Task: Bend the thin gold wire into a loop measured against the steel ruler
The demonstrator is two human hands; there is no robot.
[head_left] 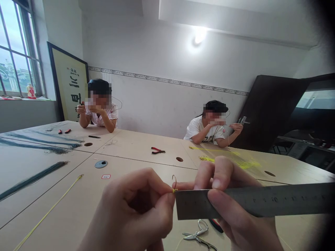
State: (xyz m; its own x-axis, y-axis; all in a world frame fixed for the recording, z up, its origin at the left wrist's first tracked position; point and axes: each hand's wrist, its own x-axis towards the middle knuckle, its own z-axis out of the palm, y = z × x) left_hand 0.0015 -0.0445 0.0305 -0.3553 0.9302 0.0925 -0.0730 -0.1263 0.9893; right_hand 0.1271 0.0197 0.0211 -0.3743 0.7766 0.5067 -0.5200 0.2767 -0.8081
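Pinching hook [175, 181] in left hand [136, 207], ruler [274, 200] in right hand [242, 219], pale table [131, 146], white wall [146, 52]

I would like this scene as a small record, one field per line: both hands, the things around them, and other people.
Left hand: pinches the hook by its yellow thread
Right hand: grips the ruler
Ruler end: close to the yellow thread; whether they touch, I cannot tell
Table, near: scissors, lower in view than the ruler
Table, middle: red-handled pliers
Table, left: dark strands, yellow line
Table, right: yellow strands
Others: left person, right person, both across the table
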